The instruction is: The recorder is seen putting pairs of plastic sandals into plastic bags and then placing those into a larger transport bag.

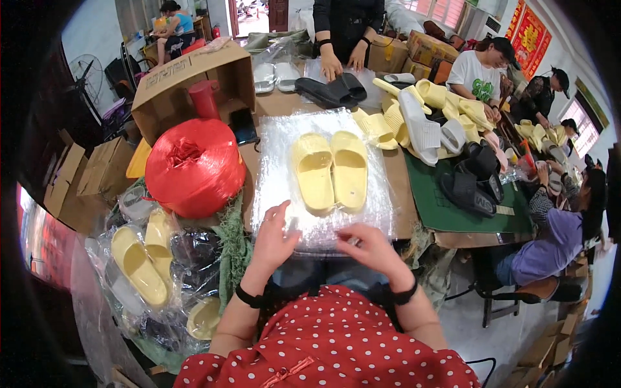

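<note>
A pair of pale yellow slide sandals [314, 173] lies side by side, toes toward me, on a stack of clear plastic bags [275, 145] in front of me. My left hand [275, 236] is at the near left corner of the stack, its fingers stretched out and holding nothing I can see. By the near right edge is my right hand [370, 247], fingers bent but apart, close to the plastic. Neither hand touches the sandals.
A big roll of red plastic twine [194, 171] and an open cardboard box [194, 71] stand at left. Bagged sandals [139, 265] lie below them. Loose yellow, white and black slides [420, 126] are heaped at right. Across the table, another person's hands [331, 64] are near black slides [330, 92].
</note>
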The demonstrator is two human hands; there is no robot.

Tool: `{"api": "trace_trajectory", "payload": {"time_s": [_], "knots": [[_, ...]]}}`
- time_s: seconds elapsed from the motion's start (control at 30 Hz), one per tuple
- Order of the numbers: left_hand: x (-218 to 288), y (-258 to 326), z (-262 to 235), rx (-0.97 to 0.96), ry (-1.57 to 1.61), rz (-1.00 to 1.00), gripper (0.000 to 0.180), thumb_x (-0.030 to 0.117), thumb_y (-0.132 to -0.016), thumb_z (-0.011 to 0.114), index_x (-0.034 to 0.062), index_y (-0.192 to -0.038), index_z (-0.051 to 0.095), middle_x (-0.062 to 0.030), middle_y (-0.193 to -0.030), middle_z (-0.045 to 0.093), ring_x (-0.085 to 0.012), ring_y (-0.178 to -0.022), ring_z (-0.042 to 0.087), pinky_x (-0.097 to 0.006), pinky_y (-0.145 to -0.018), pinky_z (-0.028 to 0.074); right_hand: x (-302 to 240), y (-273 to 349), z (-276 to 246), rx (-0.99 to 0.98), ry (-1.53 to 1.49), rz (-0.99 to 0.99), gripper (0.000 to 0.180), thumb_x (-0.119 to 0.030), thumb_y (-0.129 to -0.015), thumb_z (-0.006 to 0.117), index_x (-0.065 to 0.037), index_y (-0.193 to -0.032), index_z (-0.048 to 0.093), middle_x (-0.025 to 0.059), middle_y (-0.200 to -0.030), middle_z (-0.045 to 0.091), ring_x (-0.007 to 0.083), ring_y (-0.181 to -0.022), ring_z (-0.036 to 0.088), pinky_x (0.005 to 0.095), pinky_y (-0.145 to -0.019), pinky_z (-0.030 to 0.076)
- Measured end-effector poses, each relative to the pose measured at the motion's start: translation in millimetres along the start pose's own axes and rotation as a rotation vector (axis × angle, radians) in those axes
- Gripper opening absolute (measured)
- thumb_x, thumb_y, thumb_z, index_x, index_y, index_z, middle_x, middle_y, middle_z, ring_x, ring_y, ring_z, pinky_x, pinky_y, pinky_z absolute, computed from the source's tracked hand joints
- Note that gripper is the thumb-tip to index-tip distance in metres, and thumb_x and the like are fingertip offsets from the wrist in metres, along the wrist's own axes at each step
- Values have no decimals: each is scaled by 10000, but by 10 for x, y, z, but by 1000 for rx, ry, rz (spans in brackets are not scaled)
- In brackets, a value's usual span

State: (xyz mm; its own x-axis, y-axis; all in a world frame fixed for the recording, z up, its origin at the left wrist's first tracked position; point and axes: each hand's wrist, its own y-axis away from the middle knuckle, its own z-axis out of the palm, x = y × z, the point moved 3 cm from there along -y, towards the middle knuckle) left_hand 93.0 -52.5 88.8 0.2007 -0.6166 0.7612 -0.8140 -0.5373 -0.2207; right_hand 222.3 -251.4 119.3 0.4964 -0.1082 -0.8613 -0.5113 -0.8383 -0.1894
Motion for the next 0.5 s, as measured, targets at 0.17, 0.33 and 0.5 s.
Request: {"api": "trace_trajectory", "payload": {"time_s": [0.17,0.33,0.5], "knots": [[-204,82,55,37,181,-68,555,133,-864,613,57,-1388,445,-91,-698,622,-177,-606,615,-310,-609,485,96,499,-651,342,-222,311,166,-141,-896,669,15,-840,686,-16,-643,598,47,-593,517,209,-530,403],[-257,84,187,29,379,-134,511,92,-909,580,39,-1395,435,-52,-660,599,-97,-612,570,-271,-587,461,481,337,-797,625,323,271,307,-223,-882,682,15,-1070,631,56,-727,649,123,-603,569,277,-585,461],[-137,90,120,37,465,-155,499,66,-913,593,48,-1392,453,-9,-638,568,-64,-586,528,-231,-561,431,769,303,-619,358,106,423,366,-156,-846,637,22,-1161,578,111,-865,689,175,-696,626,299,-650,485]]}}
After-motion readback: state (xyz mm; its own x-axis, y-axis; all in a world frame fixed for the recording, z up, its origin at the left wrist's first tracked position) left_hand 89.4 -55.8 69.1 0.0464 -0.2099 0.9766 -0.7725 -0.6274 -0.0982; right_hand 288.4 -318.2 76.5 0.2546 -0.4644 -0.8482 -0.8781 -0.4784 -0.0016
